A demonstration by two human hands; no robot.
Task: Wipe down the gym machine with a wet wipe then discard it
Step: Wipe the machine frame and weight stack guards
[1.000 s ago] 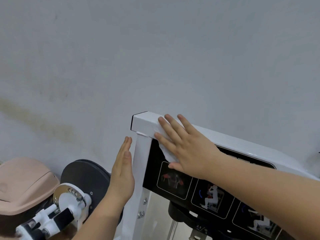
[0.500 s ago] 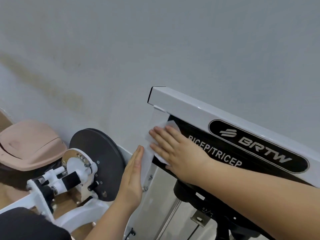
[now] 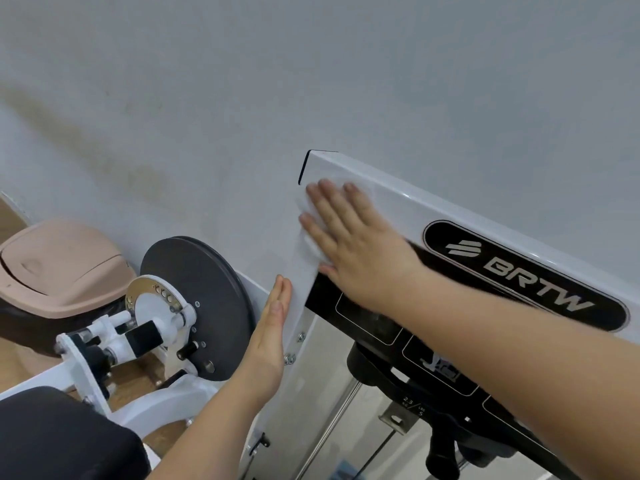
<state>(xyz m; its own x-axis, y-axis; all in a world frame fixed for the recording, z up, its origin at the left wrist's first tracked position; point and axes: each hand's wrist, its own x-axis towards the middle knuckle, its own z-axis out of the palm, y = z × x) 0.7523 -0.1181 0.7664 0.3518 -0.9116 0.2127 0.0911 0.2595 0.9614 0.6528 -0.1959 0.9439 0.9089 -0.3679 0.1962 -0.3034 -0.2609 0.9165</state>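
1. Nearest, bottom left: a black pad (image 3: 59, 434), dark and matte, cut off by the frame edge.
2. Left hand (image 3: 272, 336) flat and edge-on against the side of the white upright post (image 3: 294, 306), fingers straight and together, gripping nothing.
3. Right hand (image 3: 349, 244) spread palm-down over the wipe (image 3: 304, 220), fingers extended and slightly apart, pressing rather than clutching it.
4. Wipe thin, white, slightly see-through, blurred at its edges; pinned flat at the corner where post meets the white top bar (image 3: 433, 206), a little showing past the fingertips.
5. Top bar glossy white with a black end cap and a black oval badge (image 3: 526, 275) reading BRTW; below it a black panel (image 3: 367, 323) with outlined pictures, partly hidden by the forearm.
6. Further left: a dark grey disc (image 3: 204, 306) on a white bracket.
7. Farthest: a pink bin lid (image 3: 62, 268) by the pale grey wall (image 3: 311, 71).
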